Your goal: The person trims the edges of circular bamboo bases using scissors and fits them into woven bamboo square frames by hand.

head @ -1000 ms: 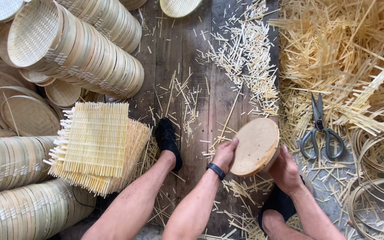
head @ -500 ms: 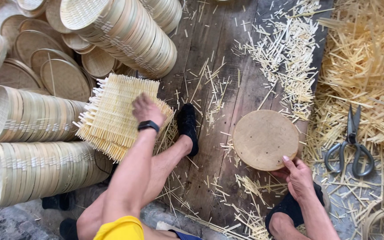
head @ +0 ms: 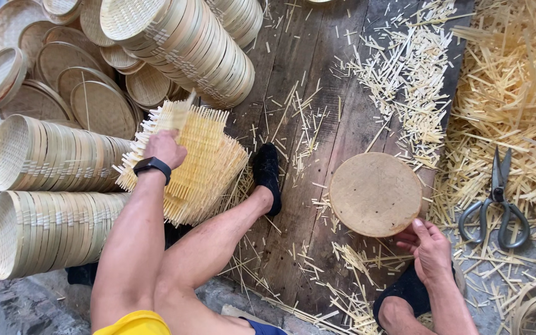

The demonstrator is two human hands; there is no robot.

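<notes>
Bamboo mats (head: 200, 164), judged light, springy and best taken by an edge, were gripped by closed left fingers (head: 167, 141), while the round board (head: 376, 193) was touched by loosely spread right fingers (head: 418, 232).

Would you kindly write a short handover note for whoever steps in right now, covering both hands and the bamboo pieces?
Left hand: gripping the top woven bamboo mat of the mat stack, lifting its edge.
Right hand: fingertips on the near edge of the round wooden disc, which lies flat on the plank floor.
Scissors: lying untouched on the bamboo strips to the right.
Done: rows of finished round baskets stacked at left.
Left: the mat is not yet on the disc.
</notes>
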